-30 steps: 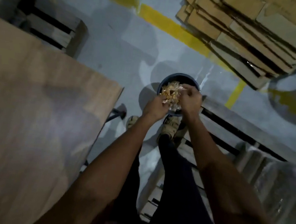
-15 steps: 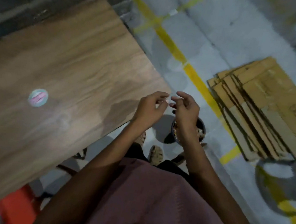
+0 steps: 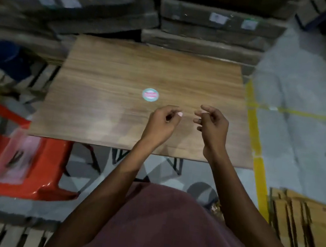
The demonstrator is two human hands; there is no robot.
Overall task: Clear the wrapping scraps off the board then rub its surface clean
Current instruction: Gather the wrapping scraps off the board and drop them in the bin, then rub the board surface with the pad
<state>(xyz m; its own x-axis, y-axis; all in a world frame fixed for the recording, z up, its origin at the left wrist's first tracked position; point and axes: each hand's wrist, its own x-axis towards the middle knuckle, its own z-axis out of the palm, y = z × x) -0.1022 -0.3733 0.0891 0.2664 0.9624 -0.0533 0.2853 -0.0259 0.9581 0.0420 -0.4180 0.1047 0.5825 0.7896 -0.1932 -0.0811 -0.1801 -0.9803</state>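
A wood-grain board (image 3: 123,72) lies flat in front of me on a metal stand. A round green and pink sticker (image 3: 150,94) sits near its middle; I see no scraps on the surface. My left hand (image 3: 163,121) and my right hand (image 3: 213,123) hover side by side over the board's near right part, just below and right of the sticker. Both hold nothing, fingers loosely curled and apart. The bin with the wrapping scraps (image 3: 216,208) shows only as a sliver by my right forearm, mostly hidden by my shirt.
Stacked flat cartons (image 3: 213,20) rise behind the board. A red plastic stool (image 3: 48,166) with a clear pink item on it stands at the left, a dark blue bucket (image 3: 3,56) further back left. Flattened cardboard (image 3: 300,224) lies at the right beside a yellow floor line (image 3: 253,135).
A second ago both hands were pressing scraps into the bin on the floor. I have since straightened up and turned to face the board, and both empty hands now hover over it.
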